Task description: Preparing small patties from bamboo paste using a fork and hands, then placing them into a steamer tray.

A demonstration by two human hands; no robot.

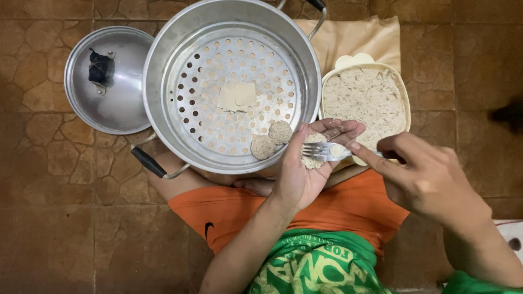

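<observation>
Steel fork point(321, 151) pinched by its handle in the right hand point(430, 179), fingers closed round it, tines laid across a pale lump point(311, 161) of filling. Cradles that lump in the left hand point(297, 177), palm up, fingers half curled but not closed: a cupped, open hold, just over the near rim of the pot point(158, 60), between pot and bowl point(406, 98).

Risks, as a judgement only:
- Lump tipping off the open palm with a hard push from the tines, onto the orange shorts point(239, 212) or the floor point(54, 190) below.
- Filling clinging to the tines and pulling away in crumbs.
- Right wrist knocking the bowl rim, touching or nearly so from this view; bowl heaped full, so likely to spill.
- Left knuckles brushing the two balls point(271, 139) lying on the tray point(196, 81), just beside the fingertips.

Edges and room:
- Pot rim high and hard right under the left hand; its black handle point(148, 162) jutting toward the knee.
- Pot and bowl touching or nearly so; cannot tell which.
- Plenty of bare tray beyond the balls, apart from the pale squares point(237, 97) at centre.
- Lid point(122, 103) lying upturned left of the pot, well apart from both hands.
- Cloth point(348, 35) under the bowl's far side.
</observation>
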